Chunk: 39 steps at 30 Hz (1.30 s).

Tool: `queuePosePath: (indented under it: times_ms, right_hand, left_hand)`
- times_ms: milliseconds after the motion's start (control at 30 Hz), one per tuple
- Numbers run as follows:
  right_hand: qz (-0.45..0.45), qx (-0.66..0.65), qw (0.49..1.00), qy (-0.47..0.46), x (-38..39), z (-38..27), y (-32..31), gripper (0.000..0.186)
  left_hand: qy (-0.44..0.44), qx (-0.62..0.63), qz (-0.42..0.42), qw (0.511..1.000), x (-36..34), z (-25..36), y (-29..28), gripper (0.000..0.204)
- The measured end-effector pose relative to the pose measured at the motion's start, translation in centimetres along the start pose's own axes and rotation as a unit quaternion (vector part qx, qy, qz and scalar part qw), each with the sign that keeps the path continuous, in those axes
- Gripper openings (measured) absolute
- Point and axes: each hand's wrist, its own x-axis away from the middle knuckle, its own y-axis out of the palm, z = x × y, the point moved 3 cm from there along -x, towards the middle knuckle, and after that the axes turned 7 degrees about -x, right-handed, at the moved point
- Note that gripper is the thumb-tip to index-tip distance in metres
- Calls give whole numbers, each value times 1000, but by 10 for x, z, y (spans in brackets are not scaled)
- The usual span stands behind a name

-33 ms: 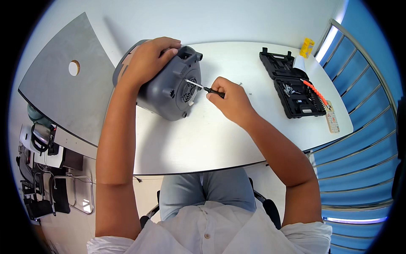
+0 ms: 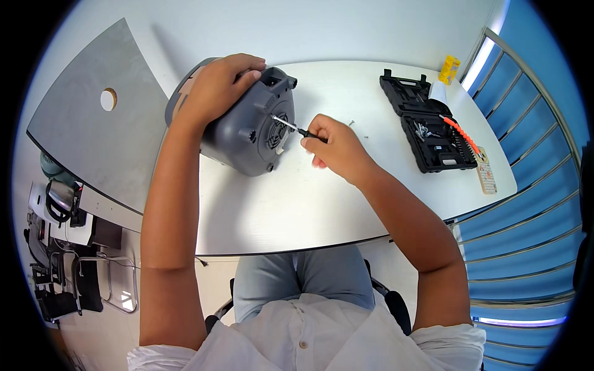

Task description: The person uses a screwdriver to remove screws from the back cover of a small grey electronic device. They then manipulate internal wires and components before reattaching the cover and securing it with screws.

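A dark grey rounded appliance (image 2: 232, 139) lies on its side on the white table, its underside with small feet and a round vent grille (image 2: 276, 131) turned to the right. My left hand (image 2: 218, 85) grips it from above, fingers curled over its upper edge. In my right hand (image 2: 334, 147) is a screwdriver (image 2: 288, 123) with a black handle and thin metal shaft. The handle sits between thumb and fingers, partly covered by them. Its tip meets the underside at the grille's upper left; whether a screw is under it, I cannot tell.
Small screws (image 2: 351, 122) lie beyond my right hand. An open black tool case (image 2: 427, 133) holds bits and an orange flexible shaft (image 2: 461, 135). Nearby are a yellow object (image 2: 448, 70) and a patterned strip (image 2: 487, 176). A grey panel (image 2: 74, 123) stands left; metal railing (image 2: 544, 93) runs right.
The fingers of my right hand have shifted around the screwdriver handle, with fingertips now showing beneath it. A screw behind that hand shows more fully. My left hand and the appliance look unmoved.
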Motion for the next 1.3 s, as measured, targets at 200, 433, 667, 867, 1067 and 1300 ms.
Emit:
queuePosePath:
  times_ms: [200, 433, 667, 867, 1067, 1300]
  right_hand:
    - [-110, -152, 970, 156, 2, -7, 3, 20]
    - [40, 247, 967, -40, 2, -19, 4, 21]
    - [197, 398, 841, -308, 1, -16, 3, 17]
    - [31, 167, 985, 15, -1, -15, -5, 21]
    - [25, 103, 994, -19, -2, -2, -9, 26]
    - [58, 172, 982, -45, 3, -15, 0, 23]
  left_hand:
    - [-20, 4, -38, 999, -8, 1, 4, 24]
    - [-49, 7, -51, 997, -10, -3, 3, 25]
    - [-56, 3, -61, 997, -13, 4, 4, 25]
    - [-10, 17, -46, 999, -12, 4, 7, 25]
    - [-13, 7, -48, 999, -13, 3, 7, 25]
    - [-66, 17, -53, 996, -9, 1, 4, 26]
